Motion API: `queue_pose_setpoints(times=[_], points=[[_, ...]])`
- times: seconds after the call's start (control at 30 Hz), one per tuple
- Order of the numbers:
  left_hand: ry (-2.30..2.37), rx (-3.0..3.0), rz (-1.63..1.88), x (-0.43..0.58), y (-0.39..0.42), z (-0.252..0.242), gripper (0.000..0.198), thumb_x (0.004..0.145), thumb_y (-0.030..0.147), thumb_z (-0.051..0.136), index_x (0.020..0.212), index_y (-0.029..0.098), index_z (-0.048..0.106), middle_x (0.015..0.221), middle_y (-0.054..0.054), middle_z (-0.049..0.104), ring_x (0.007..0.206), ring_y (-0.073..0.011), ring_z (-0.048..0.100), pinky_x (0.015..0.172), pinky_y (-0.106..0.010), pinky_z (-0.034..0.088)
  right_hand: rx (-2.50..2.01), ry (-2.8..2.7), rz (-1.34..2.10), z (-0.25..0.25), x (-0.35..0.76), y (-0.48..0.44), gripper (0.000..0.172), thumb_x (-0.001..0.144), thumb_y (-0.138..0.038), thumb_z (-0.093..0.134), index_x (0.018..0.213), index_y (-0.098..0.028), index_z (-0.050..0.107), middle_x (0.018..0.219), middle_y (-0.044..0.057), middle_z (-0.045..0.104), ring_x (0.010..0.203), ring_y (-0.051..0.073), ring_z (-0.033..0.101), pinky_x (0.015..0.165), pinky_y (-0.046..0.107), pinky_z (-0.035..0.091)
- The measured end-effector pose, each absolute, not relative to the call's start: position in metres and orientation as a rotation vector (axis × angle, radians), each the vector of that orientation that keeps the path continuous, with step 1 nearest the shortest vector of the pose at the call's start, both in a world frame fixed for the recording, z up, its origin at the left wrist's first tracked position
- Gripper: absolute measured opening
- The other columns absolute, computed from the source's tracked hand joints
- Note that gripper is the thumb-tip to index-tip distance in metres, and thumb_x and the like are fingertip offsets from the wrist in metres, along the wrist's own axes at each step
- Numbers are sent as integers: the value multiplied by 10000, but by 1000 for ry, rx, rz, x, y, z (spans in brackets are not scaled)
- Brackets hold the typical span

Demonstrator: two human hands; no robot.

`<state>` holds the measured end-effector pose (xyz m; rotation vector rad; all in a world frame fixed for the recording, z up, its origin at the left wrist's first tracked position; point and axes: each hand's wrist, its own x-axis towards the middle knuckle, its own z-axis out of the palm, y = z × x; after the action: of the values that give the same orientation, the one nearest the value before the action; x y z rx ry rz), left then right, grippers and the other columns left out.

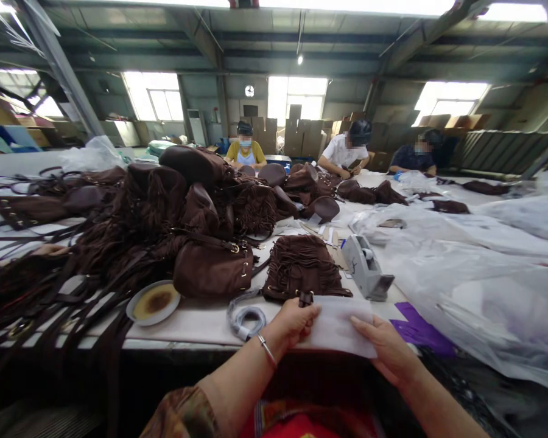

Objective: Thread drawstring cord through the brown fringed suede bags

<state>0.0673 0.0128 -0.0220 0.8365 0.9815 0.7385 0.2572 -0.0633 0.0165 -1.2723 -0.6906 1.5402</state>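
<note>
A white worktable [196, 331] is supporting all items. A heap of brown bags [159, 201] is covering its left side; clear plastic sheeting [475, 261] is spreading over the right. Between them, a fringed brown bag [304, 261] is lying near the front edge. A translucent sheet [338, 328] is extending between the person's hands — just in front of the fringed bag. A grey tape dispenser [368, 267] is standing to the bag's right. The left hand [295, 322] is grasping the sheet's left edge (whether it is also gripping the brown strap [305, 298] at its fingers, one cannot tell). The right hand [386, 344] is pinching the right edge, thumb uppermost. A coiled grey cable [247, 321] is resting left of the left hand.
</note>
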Motion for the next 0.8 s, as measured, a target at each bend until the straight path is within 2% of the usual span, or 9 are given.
queue_pose_setpoints(times=[0.1, 0.23, 0.37, 0.5, 0.57, 0.8], points=[[1057, 926, 772, 60, 13, -17, 339, 716, 397, 764, 773, 162, 525, 577, 37, 519, 447, -67, 440, 418, -184, 285, -1370, -701, 1463, 5, 264, -64, 430, 628, -370, 831, 1007, -194, 726, 887, 74, 779, 793, 276, 730, 720, 382, 584], [1177, 1034, 778, 51, 14, -11, 279, 733, 270, 742, 900, 144, 557, 678, -8, 614, 515, -110, 556, 464, -199, 367, -1462, -837, 1500, -7, 268, -66, 356, 649, -357, 788, 960, -189, 743, 892, 74, 781, 779, 273, 727, 711, 382, 575], [1309, 1242, 823, 46, 8, -7, 256, 768, 245, 703, 968, 141, 582, 669, -19, 619, 537, -144, 566, 529, -245, 398, -1382, -804, 1559, -12, 247, -61, 319, 657, -328, 767, 945, -191, 743, 836, 61, 776, 739, 258, 723, 680, 365, 567], [1423, 1636, 924, 42, -6, 4, 221, 803, 269, 676, 993, 156, 653, 866, -122, 691, 784, -237, 633, 703, -315, 432, -1242, -694, 1656, -15, 217, -47, 297, 634, -311, 777, 893, -178, 719, 784, 63, 764, 676, 238, 709, 667, 360, 566], [1465, 1772, 900, 40, -14, 9, 200, 832, 267, 641, 1005, 170, 666, 917, -143, 695, 846, -269, 634, 744, -336, 428, -1234, -669, 1656, -18, 208, -39, 277, 621, -298, 769, 862, -178, 702, 743, 56, 754, 634, 224, 691, 638, 341, 553], [1438, 2064, 852, 36, -28, 2, 136, 897, 235, 555, 954, 189, 670, 914, -151, 677, 846, -272, 628, 777, -344, 422, -1412, -708, 1501, -31, 201, -20, 112, 648, -287, 613, 729, -219, 647, 612, 47, 693, 534, 211, 620, 540, 327, 515]])
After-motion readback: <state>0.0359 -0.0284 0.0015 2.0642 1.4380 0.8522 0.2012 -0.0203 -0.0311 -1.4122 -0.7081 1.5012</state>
